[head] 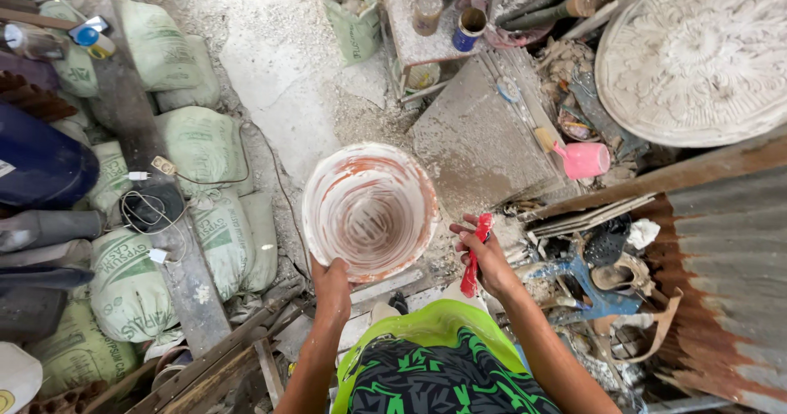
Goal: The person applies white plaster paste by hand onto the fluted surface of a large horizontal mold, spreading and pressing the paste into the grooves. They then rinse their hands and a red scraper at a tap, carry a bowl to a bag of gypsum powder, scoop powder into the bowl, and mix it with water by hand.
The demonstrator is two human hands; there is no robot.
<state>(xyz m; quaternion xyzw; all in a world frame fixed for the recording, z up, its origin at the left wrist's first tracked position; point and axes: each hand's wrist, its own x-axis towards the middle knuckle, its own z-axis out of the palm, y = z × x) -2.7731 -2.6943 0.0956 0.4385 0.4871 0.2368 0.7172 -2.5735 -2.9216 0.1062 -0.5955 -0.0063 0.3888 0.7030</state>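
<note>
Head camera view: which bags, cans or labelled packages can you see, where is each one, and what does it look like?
Stacked sacks: left of the bucket, pale green, plump, printed lettering.
Open sack: top centre, pale green, upright.
Can: top centre on a ledge, blue cylinder, open top.
Jar: beside the can, clear, brownish.
No signs or screens show.

Plaster-casting workshop, rough and informal — evidence all around. Stacked pale green woven sacks of powder (pixel 131 287) along the left, white dust over the bare concrete floor (pixel 279 61). Large round white ornamental plaster ceiling medallion (pixel 697 53) top right. Round orange plastic mixing basin smeared with white plaster (pixel 369 209) at centre. Pink plastic cup with a brush (pixel 584 159) on a grey dusty board (pixel 479 139), rusty corrugated metal sheet (pixel 721 275) at right — clutter everywhere.
</note>
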